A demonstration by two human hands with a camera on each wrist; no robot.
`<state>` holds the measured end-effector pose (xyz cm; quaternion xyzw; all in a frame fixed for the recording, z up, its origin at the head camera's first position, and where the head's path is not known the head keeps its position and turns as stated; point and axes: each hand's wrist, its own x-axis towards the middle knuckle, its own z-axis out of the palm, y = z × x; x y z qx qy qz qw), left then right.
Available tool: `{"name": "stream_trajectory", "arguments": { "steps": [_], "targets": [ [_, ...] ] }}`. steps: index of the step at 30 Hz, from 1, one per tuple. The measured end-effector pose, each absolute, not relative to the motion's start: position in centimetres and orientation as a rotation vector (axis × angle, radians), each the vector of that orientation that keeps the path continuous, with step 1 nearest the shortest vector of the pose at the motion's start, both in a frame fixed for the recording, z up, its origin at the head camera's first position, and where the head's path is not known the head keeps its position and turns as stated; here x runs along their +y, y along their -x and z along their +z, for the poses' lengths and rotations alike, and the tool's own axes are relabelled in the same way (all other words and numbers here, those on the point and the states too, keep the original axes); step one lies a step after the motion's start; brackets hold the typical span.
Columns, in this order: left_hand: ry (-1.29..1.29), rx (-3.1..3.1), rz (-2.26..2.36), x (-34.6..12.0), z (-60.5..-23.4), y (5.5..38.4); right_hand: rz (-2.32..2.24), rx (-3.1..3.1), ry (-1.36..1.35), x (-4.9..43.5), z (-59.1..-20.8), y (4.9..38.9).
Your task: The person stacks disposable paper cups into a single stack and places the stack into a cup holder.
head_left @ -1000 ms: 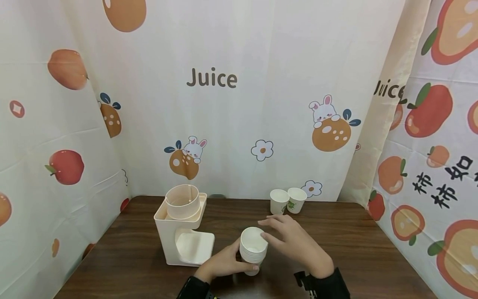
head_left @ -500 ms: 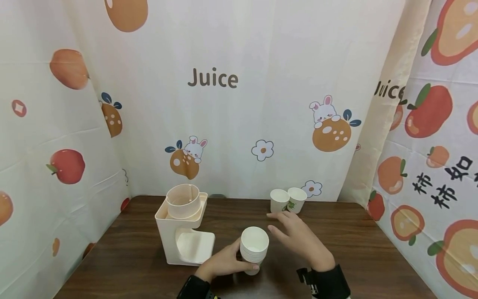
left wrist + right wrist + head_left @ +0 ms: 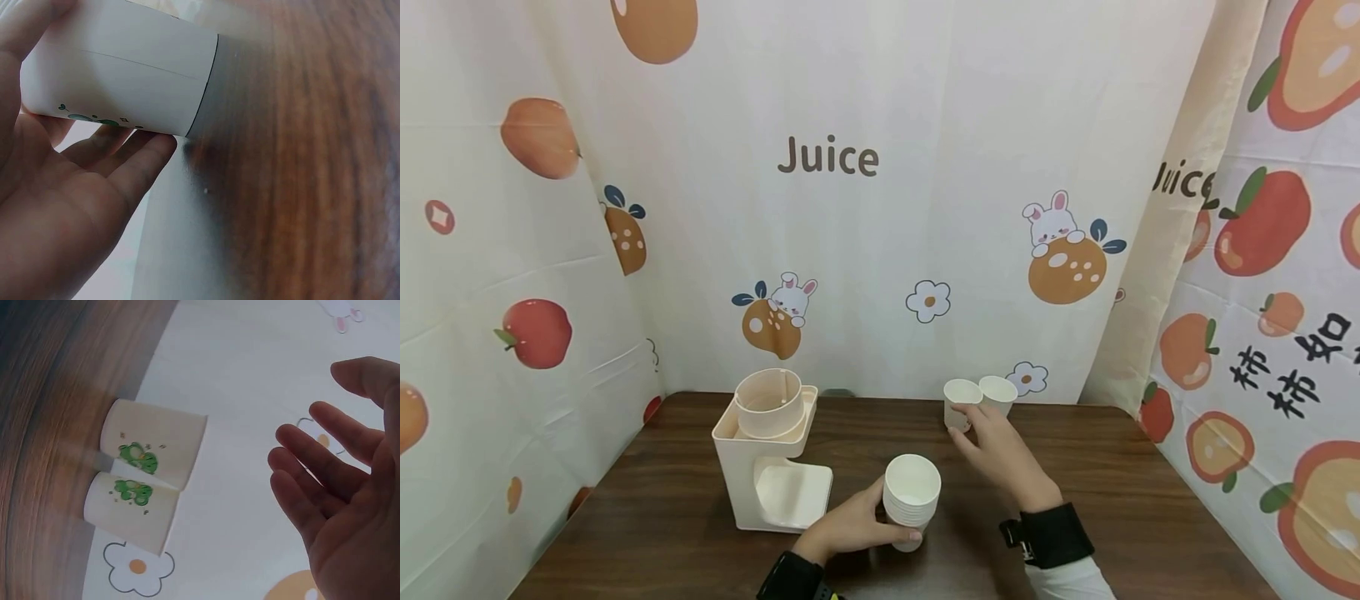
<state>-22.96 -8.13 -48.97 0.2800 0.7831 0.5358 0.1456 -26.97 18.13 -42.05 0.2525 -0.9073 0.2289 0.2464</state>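
In the head view my left hand (image 3: 853, 525) grips a nested stack of white paper cups (image 3: 912, 487) from its left side, thumb and fingers around it. The left wrist view shows the lowest cup (image 3: 125, 75) with a green print, its base close to the wooden tabletop. My right hand (image 3: 1009, 458) reaches to the back, fingers spread, overlapping two upright paper cups, the left one (image 3: 961, 393) and the right one (image 3: 1000, 390). In the right wrist view that hand (image 3: 362, 512) has relaxed fingers with nothing between them, and both cups show green drawings.
A cream machine (image 3: 737, 483) with a round open container (image 3: 767, 404) on top and a flat base plate (image 3: 793, 496) stands left of the stack. The brown wooden table (image 3: 647, 500) ends at a printed curtain (image 3: 865, 250) behind, with more curtain on both sides.
My right hand has moved from beside the stack's rim, away to the back, up to the two separate cups. The left hand keeps its grip on the stack in the same place.
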Motion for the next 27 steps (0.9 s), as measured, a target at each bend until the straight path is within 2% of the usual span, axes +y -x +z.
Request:
{"name": "stream_trajectory", "arguments": {
  "steps": [12, 27],
  "targets": [
    [-0.797, 2.225, 1.548, -8.2, -48.9, 23.0, 0.553, -2.542, -0.464, 18.8, -43.0, 30.2],
    [-0.801, 2.215, 1.558, -8.1, -48.8, 22.8, 0.444, -2.671, -0.374, 18.7, -43.4, 33.7]
  ]
}}
